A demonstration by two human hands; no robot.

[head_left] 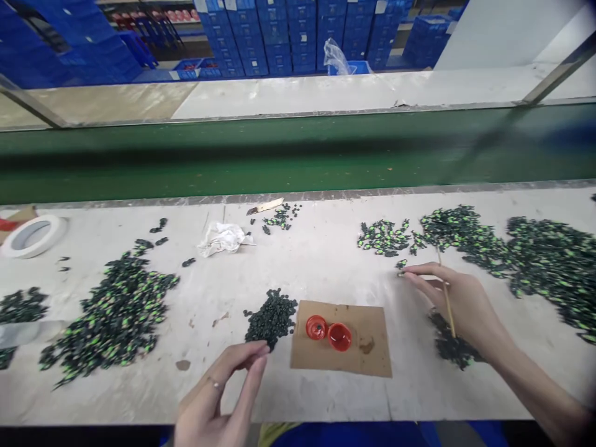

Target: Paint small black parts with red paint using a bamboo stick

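My right hand (pixel 459 304) pinches a thin stick (pixel 446 290), fingertips touching a green-black piece (pixel 401 265) at ten o'clock; my left hand (pixel 223 388), fingers loosely pinched and empty, hovers below the dark pile (pixel 272 318).

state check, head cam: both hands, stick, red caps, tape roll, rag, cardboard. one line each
left hand: raised over the table edge, fingers pinched, contents too small to tell
right hand: holding the thin stick, fingertips at a small part
thin stick: held, tilted
red caps: two, open side up, touching, on the cardboard
cardboard: flat, stained
tape roll: lying flat
white rag: crumpled
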